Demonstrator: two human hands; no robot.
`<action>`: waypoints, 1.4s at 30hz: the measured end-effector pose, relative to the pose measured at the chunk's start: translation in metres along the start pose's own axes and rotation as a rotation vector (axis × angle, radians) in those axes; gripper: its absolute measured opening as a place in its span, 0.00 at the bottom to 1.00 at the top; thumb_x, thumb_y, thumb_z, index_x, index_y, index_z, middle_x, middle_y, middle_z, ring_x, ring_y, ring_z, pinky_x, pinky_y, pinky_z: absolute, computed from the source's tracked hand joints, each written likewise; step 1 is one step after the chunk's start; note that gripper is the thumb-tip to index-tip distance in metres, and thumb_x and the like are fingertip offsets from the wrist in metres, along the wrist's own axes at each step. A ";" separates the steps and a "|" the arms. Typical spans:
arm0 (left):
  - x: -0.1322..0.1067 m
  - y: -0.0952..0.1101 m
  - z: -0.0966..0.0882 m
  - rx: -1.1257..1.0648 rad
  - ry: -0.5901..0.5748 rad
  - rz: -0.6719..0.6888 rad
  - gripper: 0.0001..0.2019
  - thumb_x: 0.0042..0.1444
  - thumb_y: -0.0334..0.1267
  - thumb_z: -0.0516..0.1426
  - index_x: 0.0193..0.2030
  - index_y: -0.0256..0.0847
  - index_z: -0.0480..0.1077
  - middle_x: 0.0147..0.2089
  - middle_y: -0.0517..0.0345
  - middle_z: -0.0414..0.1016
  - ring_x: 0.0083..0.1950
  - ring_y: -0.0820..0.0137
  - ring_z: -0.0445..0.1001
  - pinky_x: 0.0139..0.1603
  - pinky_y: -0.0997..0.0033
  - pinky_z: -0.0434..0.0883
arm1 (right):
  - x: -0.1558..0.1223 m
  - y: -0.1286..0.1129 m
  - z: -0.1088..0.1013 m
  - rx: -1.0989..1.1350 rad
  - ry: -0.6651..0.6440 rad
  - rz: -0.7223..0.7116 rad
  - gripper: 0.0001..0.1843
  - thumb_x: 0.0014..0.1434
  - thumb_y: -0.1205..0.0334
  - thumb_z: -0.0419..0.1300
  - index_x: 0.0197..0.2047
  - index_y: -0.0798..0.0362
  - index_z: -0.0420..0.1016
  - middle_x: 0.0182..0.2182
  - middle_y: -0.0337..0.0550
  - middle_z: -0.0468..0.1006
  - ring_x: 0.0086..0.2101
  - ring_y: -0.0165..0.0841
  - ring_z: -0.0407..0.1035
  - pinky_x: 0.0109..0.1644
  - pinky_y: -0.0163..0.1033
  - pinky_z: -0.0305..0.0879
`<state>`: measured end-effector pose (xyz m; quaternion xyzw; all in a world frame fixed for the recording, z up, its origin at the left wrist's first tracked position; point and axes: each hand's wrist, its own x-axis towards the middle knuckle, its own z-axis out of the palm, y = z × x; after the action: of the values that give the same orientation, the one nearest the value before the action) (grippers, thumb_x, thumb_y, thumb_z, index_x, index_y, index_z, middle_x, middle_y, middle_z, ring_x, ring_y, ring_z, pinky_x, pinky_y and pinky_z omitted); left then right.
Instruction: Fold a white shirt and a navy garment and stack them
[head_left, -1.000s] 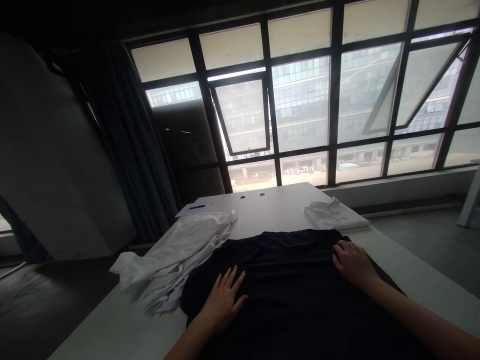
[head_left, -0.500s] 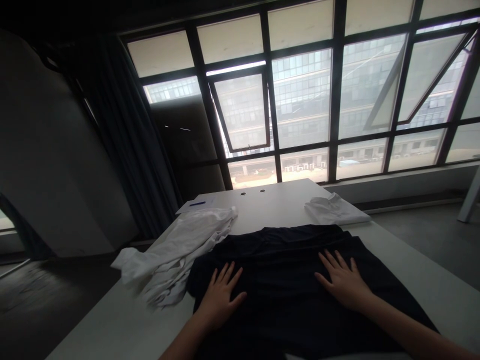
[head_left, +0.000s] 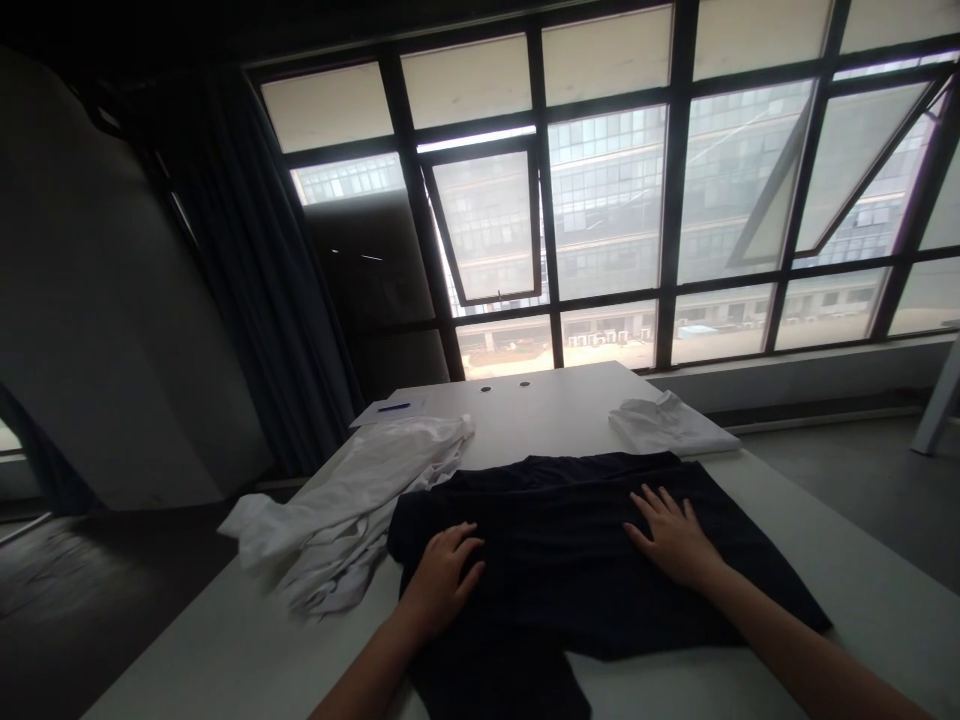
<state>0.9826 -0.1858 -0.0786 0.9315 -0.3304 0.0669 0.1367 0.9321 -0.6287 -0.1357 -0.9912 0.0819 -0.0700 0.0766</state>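
Observation:
A dark navy garment (head_left: 547,560) lies spread on the white table in front of me. Its near edge has a notch with table showing through, and one part runs toward me at lower left. I cannot tell exactly what kind of garment it is. My left hand (head_left: 444,575) rests on its left side, fingers a little bent and close together, thumb apart. On the right side, my right hand (head_left: 671,535) lies flat with fingers spread. A crumpled white garment (head_left: 352,510) lies just left of the navy one.
A folded white cloth (head_left: 671,425) lies at the table's right far side. Paper with a blue pen (head_left: 394,407) sits at the far left of the white table (head_left: 540,410). Beyond are windows (head_left: 607,200), some tilted out, and a dark blue curtain (head_left: 262,290).
The navy garment's near and right edges have drawn in, and bare table now shows at its near side. My left hand's fingers have come closer together. My right hand has shifted slightly left.

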 end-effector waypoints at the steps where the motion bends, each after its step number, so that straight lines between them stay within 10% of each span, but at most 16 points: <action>1: -0.010 0.004 -0.002 -0.041 -0.038 0.023 0.21 0.68 0.54 0.51 0.62 0.52 0.70 0.71 0.56 0.64 0.71 0.59 0.61 0.72 0.54 0.58 | 0.000 0.000 0.002 -0.012 0.022 0.002 0.41 0.64 0.35 0.44 0.72 0.51 0.59 0.73 0.49 0.52 0.71 0.54 0.41 0.70 0.68 0.37; 8: -0.037 0.021 -0.007 -0.042 -0.249 0.117 0.36 0.63 0.63 0.54 0.75 0.63 0.47 0.78 0.62 0.43 0.77 0.52 0.45 0.75 0.40 0.44 | -0.021 -0.045 -0.025 0.102 0.200 -0.230 0.25 0.64 0.57 0.52 0.62 0.52 0.71 0.66 0.54 0.65 0.66 0.50 0.54 0.69 0.61 0.48; 17: -0.023 0.012 0.005 -0.010 -0.152 0.070 0.34 0.62 0.62 0.55 0.73 0.59 0.55 0.76 0.62 0.51 0.75 0.53 0.51 0.75 0.45 0.50 | -0.089 -0.181 -0.058 0.490 -0.206 -1.074 0.20 0.54 0.52 0.68 0.50 0.45 0.77 0.56 0.45 0.73 0.54 0.42 0.66 0.61 0.49 0.57; 24: -0.037 0.027 -0.019 -0.127 -0.066 0.105 0.20 0.68 0.54 0.51 0.61 0.54 0.72 0.65 0.55 0.70 0.69 0.54 0.63 0.70 0.50 0.60 | -0.082 -0.182 -0.016 0.765 -0.213 -0.808 0.07 0.53 0.59 0.70 0.37 0.47 0.81 0.49 0.41 0.79 0.50 0.39 0.69 0.59 0.45 0.59; 30: -0.047 0.050 -0.039 -0.296 -0.112 0.288 0.32 0.57 0.63 0.60 0.63 0.50 0.68 0.61 0.51 0.72 0.59 0.55 0.70 0.63 0.58 0.66 | -0.067 -0.180 -0.017 0.984 -0.250 -0.350 0.13 0.61 0.51 0.61 0.40 0.52 0.79 0.32 0.38 0.78 0.32 0.33 0.68 0.37 0.37 0.64; 36: -0.042 0.044 -0.010 -0.396 -0.028 0.082 0.09 0.60 0.32 0.54 0.43 0.43 0.75 0.41 0.57 0.79 0.43 0.66 0.75 0.46 0.69 0.67 | -0.075 -0.178 -0.033 0.942 -0.218 -0.519 0.18 0.57 0.47 0.64 0.44 0.51 0.77 0.40 0.42 0.77 0.39 0.36 0.69 0.45 0.39 0.66; 39: -0.037 0.028 -0.004 -0.537 0.033 -0.060 0.10 0.57 0.29 0.51 0.37 0.41 0.73 0.33 0.60 0.77 0.36 0.68 0.73 0.38 0.72 0.64 | -0.084 -0.181 -0.038 0.804 -0.193 -0.726 0.36 0.40 0.49 0.75 0.53 0.50 0.74 0.52 0.47 0.73 0.50 0.43 0.66 0.56 0.44 0.64; 42: -0.035 0.018 -0.005 -0.617 0.091 -0.127 0.09 0.60 0.33 0.50 0.35 0.39 0.72 0.28 0.62 0.73 0.31 0.69 0.69 0.32 0.73 0.61 | -0.089 -0.186 -0.035 0.633 -0.093 -0.723 0.36 0.45 0.59 0.70 0.58 0.49 0.70 0.55 0.48 0.71 0.54 0.45 0.63 0.61 0.50 0.59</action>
<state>0.9436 -0.1767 -0.0774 0.8609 -0.2700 -0.0035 0.4312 0.8685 -0.4374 -0.0824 -0.8862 -0.2969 -0.0694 0.3488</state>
